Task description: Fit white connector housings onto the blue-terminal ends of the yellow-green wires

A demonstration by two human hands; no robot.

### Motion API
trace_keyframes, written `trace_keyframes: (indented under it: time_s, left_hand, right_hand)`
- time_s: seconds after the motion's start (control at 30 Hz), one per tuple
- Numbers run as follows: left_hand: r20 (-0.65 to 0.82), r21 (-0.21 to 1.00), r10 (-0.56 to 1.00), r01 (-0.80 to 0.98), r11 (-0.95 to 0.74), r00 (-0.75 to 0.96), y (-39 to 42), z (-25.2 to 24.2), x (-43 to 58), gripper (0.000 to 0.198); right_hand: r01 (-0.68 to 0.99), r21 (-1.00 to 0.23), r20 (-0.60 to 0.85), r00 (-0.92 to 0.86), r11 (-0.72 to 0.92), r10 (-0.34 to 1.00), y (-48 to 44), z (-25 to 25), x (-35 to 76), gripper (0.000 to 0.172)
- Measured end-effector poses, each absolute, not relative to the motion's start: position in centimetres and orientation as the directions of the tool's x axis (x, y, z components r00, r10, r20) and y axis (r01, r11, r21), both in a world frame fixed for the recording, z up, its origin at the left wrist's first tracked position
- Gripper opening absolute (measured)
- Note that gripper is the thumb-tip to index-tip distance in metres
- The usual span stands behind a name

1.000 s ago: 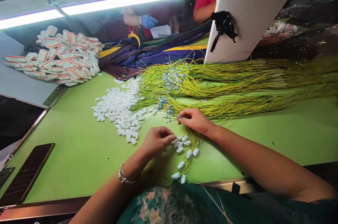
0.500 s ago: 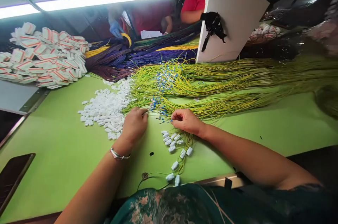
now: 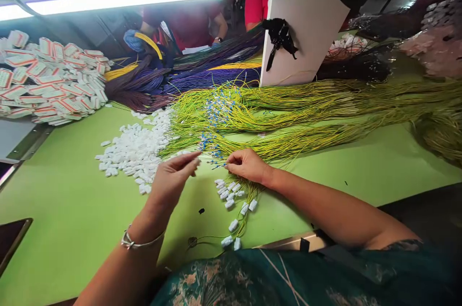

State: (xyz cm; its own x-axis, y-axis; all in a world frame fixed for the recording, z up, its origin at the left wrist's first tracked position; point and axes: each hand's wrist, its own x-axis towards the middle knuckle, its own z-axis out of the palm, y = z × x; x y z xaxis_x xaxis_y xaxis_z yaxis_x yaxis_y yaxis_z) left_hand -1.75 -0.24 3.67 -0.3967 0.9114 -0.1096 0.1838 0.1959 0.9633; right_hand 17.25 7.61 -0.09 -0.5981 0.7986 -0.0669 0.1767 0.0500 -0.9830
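My right hand [image 3: 249, 167] pinches the end of a yellow-green wire, near the blue-tipped ends [image 3: 213, 147] of a wire bundle. My left hand [image 3: 175, 178] is lifted just left of those ends, thumb and forefinger apart, with nothing visible between them. Beside it lies a heap of small white plastic connector housings [image 3: 135, 149]. Below my right hand, a cluster of white housings [image 3: 229, 191] on yellow-green wires rests on the green table [image 3: 83, 219]. More wired housings [image 3: 233, 225] trail toward the front edge.
Long yellow-green wire bundles [image 3: 306, 104] stretch rightward. At the back left stands a pile of white, red-edged pieces [image 3: 61, 80]. A white upright panel [image 3: 299, 31] rises behind the wires. Across the table, a person's gloved hand [image 3: 133, 40] holds yellow wires. A dark phone-like object [image 3: 14, 241] lies front left.
My left hand has lifted and moved back from the wire ends, its fingers parting. My right hand keeps its pinch in nearly the same place. The view has shifted slightly rightward.
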Motion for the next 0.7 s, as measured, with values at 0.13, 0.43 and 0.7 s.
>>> trace_keyframes:
  time_s: [0.13,0.43,0.7]
  left_hand:
    - [-0.447,0.866,0.858,-0.360,0.346,-0.252,-0.1,1.8,0.0,0.031]
    - [-0.486,0.805,0.852,-0.480,0.348,-0.197,0.1,1.3,0.8,0.027]
    - [-0.455,0.861,0.865,-0.355,0.365,-0.212,-0.2,0.7,1.0,0.033]
  right_hand:
    - [0.169,-0.984,-0.065,-0.619,0.051,0.783,7.6,0.2,17.4,0.004]
    - [0.194,-0.950,0.060,-0.659,0.246,0.750,7.4,-0.1,17.5,0.003]
    - [0.197,-0.911,0.154,-0.652,0.362,0.743,7.1,-0.7,17.7,0.006]
